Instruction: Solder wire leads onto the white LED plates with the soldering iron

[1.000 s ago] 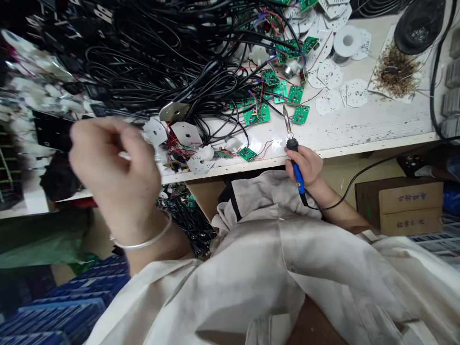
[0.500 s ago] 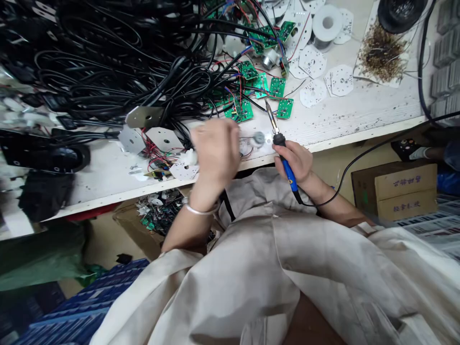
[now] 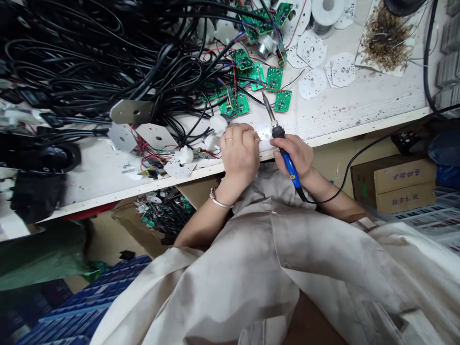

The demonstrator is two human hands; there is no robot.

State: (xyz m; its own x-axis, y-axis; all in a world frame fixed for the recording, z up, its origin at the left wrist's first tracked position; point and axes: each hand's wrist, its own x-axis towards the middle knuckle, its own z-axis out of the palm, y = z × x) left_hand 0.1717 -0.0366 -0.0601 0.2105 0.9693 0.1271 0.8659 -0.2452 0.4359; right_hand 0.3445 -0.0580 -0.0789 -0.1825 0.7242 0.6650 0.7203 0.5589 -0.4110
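Note:
My right hand grips a blue-handled soldering iron, its metal tip angled up and left toward the green circuit boards. My left hand rests at the table's front edge with its fingers curled closed; whatever they hold is hidden under them. Just left of it are white plastic parts, with thin wires beside them. Beyond the iron's tip lie several small green circuit boards with red, blue and black wires attached.
Coiled black cables cover the table's left and back. White octagonal boards, a solder spool and a pad of brown residue lie to the right. The iron's cord loops off right. Below stand cardboard boxes.
My left hand has moved right and slightly down, closer to my right hand, covering the spot where a blurred grey-white part showed. My right hand keeps the iron in nearly the same place.

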